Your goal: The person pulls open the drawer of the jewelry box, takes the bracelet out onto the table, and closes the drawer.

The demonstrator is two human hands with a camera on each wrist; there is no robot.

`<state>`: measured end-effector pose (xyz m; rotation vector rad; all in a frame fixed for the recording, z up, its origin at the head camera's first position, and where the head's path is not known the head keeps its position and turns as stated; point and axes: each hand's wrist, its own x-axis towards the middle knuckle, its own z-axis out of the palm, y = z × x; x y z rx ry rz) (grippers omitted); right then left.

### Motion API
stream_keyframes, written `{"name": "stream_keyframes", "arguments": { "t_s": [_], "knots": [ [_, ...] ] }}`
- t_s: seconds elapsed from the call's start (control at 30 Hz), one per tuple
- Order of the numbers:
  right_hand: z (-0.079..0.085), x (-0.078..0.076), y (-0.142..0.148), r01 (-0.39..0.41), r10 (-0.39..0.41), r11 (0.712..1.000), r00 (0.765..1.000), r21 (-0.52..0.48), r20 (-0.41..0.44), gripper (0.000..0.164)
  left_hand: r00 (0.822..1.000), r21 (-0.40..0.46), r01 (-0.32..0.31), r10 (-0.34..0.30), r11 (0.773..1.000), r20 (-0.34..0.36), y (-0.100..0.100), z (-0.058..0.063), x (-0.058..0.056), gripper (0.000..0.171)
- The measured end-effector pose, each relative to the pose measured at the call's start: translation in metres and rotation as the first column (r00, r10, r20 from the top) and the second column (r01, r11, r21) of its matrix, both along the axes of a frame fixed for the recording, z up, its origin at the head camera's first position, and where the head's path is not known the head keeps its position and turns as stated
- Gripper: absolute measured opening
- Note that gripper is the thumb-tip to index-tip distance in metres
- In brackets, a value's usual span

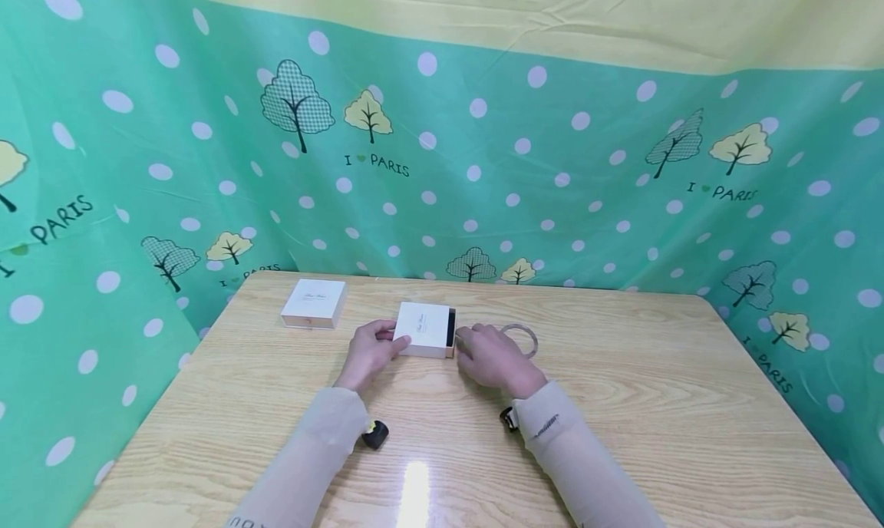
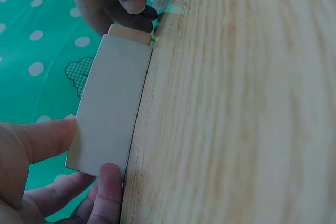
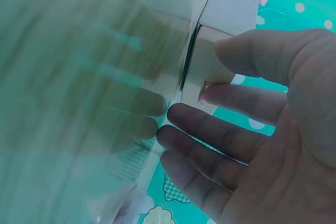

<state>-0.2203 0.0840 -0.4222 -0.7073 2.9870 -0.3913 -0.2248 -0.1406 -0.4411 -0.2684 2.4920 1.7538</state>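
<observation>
A white drawer-style gift box (image 1: 423,328) lies on the table with its inner drawer (image 3: 206,59) slid partly out on the right, baring a dark strip of its inside. My left hand (image 1: 369,353) grips the sleeve's left end, thumb on one face and fingers round the other side. At the drawer's end is my right hand (image 1: 496,357). Its index fingertip touches the small pull tab (image 3: 202,93), the thumb lies against the drawer's front, and the other fingers extend loosely near the tabletop. Just beyond that hand lies a pale, see-through ring (image 1: 530,340), partly hidden.
A second white box (image 1: 314,304), closed, stands at the back left of the wooden table (image 1: 656,405). Behind the table hangs a green dotted curtain (image 1: 587,167). Black wrist-camera gear (image 1: 375,434) sits at the left cuff.
</observation>
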Motion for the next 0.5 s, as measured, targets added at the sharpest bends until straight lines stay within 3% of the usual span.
{"name": "stream_keyframes", "arguments": {
  "t_s": [0.5],
  "knots": [
    [0.0012, 0.0032, -0.0033, -0.018, 0.018, 1.0, 1.0, 0.02, -0.008, 0.037, 1.0, -0.004, 0.009, -0.009, 1.0, -0.01, -0.0008, 0.0003, 0.0014, 0.046]
  ]
}}
